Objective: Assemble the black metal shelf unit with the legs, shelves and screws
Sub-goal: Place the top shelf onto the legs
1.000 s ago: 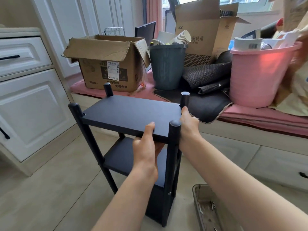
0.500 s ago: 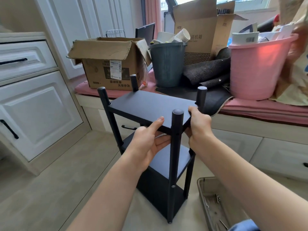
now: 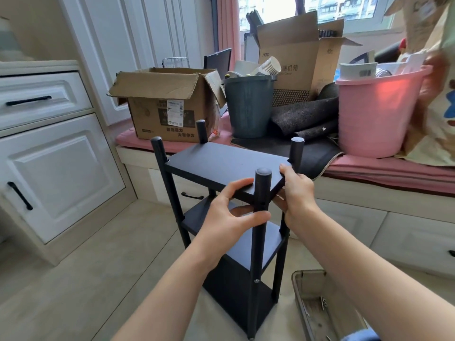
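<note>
The black shelf unit stands upright on the floor with both hands clasping its top shelf, left hand and right hand either side of the near leg, likely to steady or turn it.

Black three-tier shelf unit: matt, smooth boards; round black legs slightly satin, with flat caps. Brown corrugated cardboard box: dull, creased, paper label glossy. Dark grey plastic bin: faintly ribbed. Pink plastic bucket: smooth, semi-gloss. Dark woven mat: coarse. Beige floor tiles: smooth, low sheen.
</note>
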Available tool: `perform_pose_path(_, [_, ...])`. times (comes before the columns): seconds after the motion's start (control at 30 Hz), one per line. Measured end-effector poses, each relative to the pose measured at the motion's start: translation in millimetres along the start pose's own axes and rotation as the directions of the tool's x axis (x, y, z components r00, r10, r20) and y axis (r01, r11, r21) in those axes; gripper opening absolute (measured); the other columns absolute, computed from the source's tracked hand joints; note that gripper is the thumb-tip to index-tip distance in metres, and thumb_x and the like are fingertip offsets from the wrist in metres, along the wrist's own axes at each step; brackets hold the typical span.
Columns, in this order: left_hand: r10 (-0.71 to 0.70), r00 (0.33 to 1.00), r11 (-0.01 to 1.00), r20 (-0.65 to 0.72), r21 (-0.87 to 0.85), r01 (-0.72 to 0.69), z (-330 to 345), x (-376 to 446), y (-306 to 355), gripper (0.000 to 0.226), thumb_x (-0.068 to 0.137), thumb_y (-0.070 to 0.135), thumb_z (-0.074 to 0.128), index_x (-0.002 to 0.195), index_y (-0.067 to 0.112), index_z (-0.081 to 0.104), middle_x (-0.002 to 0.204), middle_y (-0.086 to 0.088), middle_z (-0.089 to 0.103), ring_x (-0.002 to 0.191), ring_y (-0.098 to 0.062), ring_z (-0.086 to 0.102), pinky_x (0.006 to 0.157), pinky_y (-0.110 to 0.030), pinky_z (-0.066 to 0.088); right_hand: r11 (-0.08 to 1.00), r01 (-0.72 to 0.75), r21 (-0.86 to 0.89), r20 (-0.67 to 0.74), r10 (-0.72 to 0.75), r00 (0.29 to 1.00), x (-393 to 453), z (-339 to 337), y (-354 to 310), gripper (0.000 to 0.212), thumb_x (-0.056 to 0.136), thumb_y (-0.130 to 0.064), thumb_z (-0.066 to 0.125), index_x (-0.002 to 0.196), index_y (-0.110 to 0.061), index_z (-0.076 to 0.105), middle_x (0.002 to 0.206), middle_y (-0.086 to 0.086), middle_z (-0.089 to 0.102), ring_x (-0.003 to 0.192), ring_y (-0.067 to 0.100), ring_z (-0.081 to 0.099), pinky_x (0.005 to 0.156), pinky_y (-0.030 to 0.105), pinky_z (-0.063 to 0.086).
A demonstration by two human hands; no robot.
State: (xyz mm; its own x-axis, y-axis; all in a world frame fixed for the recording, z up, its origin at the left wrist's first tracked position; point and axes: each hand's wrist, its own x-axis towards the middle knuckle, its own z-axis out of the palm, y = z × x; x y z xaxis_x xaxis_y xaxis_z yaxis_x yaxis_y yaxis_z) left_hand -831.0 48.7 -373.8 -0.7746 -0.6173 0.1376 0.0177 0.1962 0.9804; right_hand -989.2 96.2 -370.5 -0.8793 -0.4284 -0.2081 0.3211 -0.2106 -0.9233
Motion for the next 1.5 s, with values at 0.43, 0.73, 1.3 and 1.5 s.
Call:
perform_pose_path(0.43, [0.065, 0.972, 0.987, -0.226, -0.13, -0.096, 34, 6, 2, 0.047, 0.071, -0.002, 0.087, 0.107, 0.021, 0.069, 0.092, 0.002, 0.073, 0.079, -0.005, 0.072, 0.07, -0.012, 0.053, 0.999, -0.007, -0.044, 0.092, 0.011, 0.996, 3, -20, -10, 0.023, 0.098, -0.036, 0.058, 0.101, -0.013, 0.062, 0.086, 0.0, 0.063, 0.075, 0.016, 0.064, 0.06, 0.028, 0.049])
perform_pose_path(0.73, [0.091, 0.958, 0.985, -0.271, -0.116, -0.127, 46, 14, 0, 0.046, 0.071, -0.002, 0.086, 0.105, 0.023, 0.068, 0.093, 0.003, 0.073, 0.084, -0.004, 0.073, 0.072, -0.012, 0.054, 0.971, -0.146, -0.19, -0.003, 0.148, 0.989, 39, -97, 22, 0.028, 0.105, -0.023, 0.04, 0.103, -0.006, 0.063, 0.107, 0.011, 0.065, 0.087, 0.025, 0.068, 0.062, 0.03, 0.055])
perform_pose_path(1.3, [0.149, 0.926, 0.971, -0.347, -0.128, -0.204, 74, 34, -8, 0.046, 0.073, 0.001, 0.085, 0.113, 0.016, 0.067, 0.093, 0.004, 0.072, 0.084, -0.008, 0.072, 0.081, -0.02, 0.056, 0.358, -0.27, -0.894, -0.075, 0.474, 0.877, 94, -272, 240, 0.017, 0.091, -0.004, 0.05, 0.079, -0.006, 0.063, 0.067, 0.009, 0.06, 0.06, 0.023, 0.064, 0.057, 0.027, 0.042])
perform_pose_path(1.5, [0.171, 0.931, 0.961, -0.324, -0.154, -0.23, 76, 38, -14, 0.043, 0.074, 0.002, 0.084, 0.109, 0.018, 0.067, 0.092, 0.003, 0.07, 0.086, -0.011, 0.07, 0.086, -0.027, 0.055, -0.106, -0.11, -0.988, -0.147, 0.466, 0.872, 86, -292, 296, 0.04, 0.099, -0.01, 0.038, 0.139, -0.006, 0.047, 0.139, 0.013, 0.055, 0.126, 0.025, 0.056, 0.098, 0.028, 0.045])
